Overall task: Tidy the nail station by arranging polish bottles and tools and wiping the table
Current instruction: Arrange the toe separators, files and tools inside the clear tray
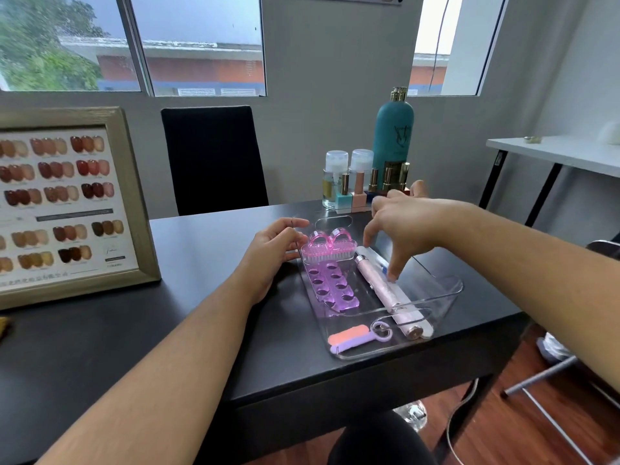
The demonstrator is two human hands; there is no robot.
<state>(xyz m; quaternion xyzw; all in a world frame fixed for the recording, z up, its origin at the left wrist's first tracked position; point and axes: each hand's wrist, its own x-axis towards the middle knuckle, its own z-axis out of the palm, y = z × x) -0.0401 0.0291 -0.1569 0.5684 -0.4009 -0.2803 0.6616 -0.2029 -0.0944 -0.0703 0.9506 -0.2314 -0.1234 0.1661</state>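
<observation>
A clear plastic tray (451, 290) lies on the black table (201, 330). It holds a pink nail brush (330, 250), purple toe separators (330, 287), a pink glittery pen-shaped tool (380, 290), a white stick with a blue tip (380, 261) and small orange and purple files (349, 337). My left hand (273, 251) curls around the tray's left rim. My right hand (407, 228) hovers over the tray with fingers spread, thumb and fingertips touching the white stick. Polish bottles (359, 191) with gold caps stand in a row behind the tray.
A tall teal bottle (394, 135) and two clear pump dispensers (335, 177) stand at the table's back edge. A framed nail colour chart (67, 203) leans at the left. A black chair (213, 159) faces me. A white side table (557, 152) is at the right.
</observation>
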